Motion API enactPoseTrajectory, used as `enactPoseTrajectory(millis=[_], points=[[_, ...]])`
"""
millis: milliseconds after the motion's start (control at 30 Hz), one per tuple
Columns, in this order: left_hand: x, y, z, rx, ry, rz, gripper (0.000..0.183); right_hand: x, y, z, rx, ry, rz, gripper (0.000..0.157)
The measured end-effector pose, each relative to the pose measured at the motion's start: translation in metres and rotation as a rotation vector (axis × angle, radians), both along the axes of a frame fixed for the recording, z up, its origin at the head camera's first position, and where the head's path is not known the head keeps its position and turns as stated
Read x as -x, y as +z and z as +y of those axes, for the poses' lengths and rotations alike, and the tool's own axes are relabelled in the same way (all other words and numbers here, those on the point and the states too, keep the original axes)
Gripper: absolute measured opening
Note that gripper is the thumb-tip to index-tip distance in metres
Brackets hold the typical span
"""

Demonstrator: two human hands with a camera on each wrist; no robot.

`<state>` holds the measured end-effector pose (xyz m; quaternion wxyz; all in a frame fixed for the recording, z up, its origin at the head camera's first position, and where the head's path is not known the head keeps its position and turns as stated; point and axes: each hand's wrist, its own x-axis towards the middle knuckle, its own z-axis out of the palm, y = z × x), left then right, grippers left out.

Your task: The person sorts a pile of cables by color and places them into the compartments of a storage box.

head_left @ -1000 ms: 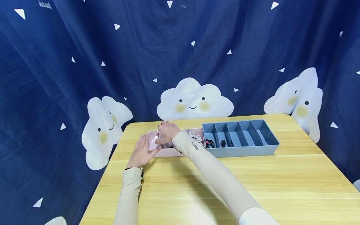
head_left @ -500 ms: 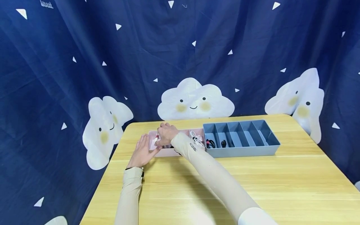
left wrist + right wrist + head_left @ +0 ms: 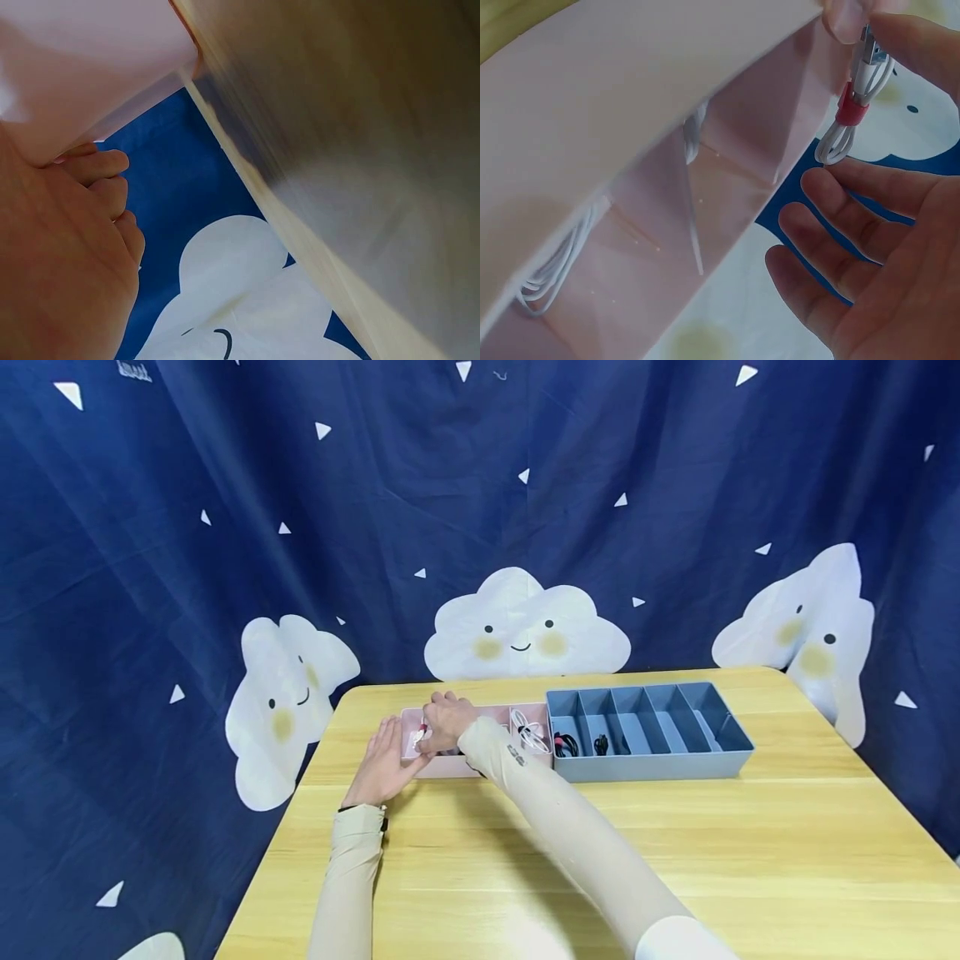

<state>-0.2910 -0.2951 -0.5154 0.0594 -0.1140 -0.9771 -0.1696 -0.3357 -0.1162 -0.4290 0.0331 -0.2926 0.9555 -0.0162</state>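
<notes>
My right hand (image 3: 447, 723) is over the left part of the pink divided box (image 3: 442, 767). In the right wrist view, its thumb and index finger pinch the metal plug of a white USB cable (image 3: 838, 141), coiled and bound with a red strap. The other fingers spread loosely below it. My left hand (image 3: 378, 767) rests against the box's left end, fingers extended and thumb along the front. In the left wrist view this hand (image 3: 67, 255) lies by the pink wall. Another coiled white cable (image 3: 531, 732) lies in the right compartment; my right hand hides the middle ones.
A blue divided box (image 3: 652, 767) stands against the pink box's right end. A black cable with a red strap (image 3: 566, 744) and a small black cable (image 3: 601, 744) lie in its left compartments. Both boxes sit towards the back of the wooden table (image 3: 675, 860), before a blue curtain (image 3: 375, 568).
The head view has shifted slightly, so everything appears a little further right. Both hands stay at the pink box, and the right one keeps its pinch on the white USB cable.
</notes>
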Motion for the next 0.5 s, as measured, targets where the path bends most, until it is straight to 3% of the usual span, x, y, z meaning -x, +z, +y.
enactPoseTrajectory(millis=[500], points=[[-0.0003, 0.0007, -0.0005, 0.017, 0.005, -0.026, 0.108, -0.0057, -0.0008, -0.0003, 0.003, 0.003, -0.001, 0.053]])
